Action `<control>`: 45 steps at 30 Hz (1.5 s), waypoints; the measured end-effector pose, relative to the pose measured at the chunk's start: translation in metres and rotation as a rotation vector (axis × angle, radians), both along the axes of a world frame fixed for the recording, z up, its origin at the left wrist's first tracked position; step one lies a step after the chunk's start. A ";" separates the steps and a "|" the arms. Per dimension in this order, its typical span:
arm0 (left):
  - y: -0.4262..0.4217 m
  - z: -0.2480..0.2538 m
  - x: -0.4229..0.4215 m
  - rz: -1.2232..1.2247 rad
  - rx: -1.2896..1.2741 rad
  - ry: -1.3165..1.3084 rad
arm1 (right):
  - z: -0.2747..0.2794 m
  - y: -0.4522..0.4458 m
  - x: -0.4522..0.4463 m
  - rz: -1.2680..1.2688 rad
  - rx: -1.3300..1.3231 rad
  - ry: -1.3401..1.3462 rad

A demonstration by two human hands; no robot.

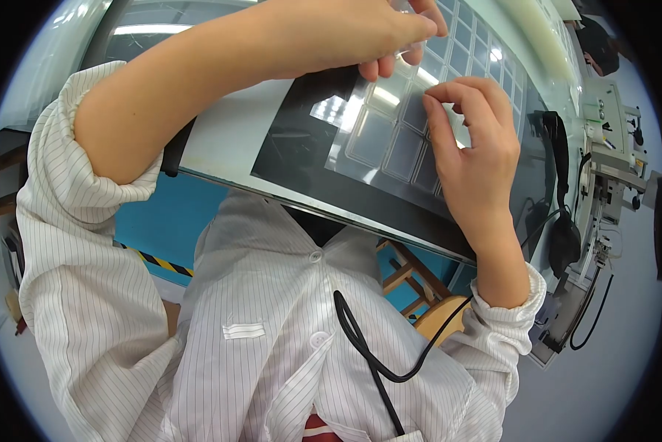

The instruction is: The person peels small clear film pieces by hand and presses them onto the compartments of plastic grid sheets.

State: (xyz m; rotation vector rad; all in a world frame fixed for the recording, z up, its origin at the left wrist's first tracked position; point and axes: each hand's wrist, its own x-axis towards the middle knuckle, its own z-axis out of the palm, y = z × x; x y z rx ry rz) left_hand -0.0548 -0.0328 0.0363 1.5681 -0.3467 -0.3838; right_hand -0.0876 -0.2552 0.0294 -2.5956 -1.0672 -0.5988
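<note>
My left hand reaches across the top of the view, its thumb and fingers closed round a small clear plastic piece that is partly hidden by the fingers. Below it and to the right, my right hand hovers over the panel with fingers curled, thumb and index tips together. Whatever lies between those tips, if anything, is too small to make out. Under both hands lies a clear sheet of rounded rectangular cells, glossy with lamp reflections, on a black mat.
The pale table edge runs close to my lap. A black cable loops over my striped coat. On the right are a black strap, bench equipment and another person's dark-capped head. A wooden stool stands below the table.
</note>
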 end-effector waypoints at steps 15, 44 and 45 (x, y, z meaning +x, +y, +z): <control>-0.004 -0.010 0.006 -0.065 0.005 -0.062 | -0.004 -0.004 -0.001 -0.012 0.031 -0.026; -0.014 -0.031 0.025 -0.062 -0.057 -0.023 | -0.006 -0.011 -0.020 0.007 -0.004 0.134; -0.014 -0.029 0.025 -0.064 -0.056 -0.016 | -0.007 -0.010 -0.020 0.007 -0.004 0.136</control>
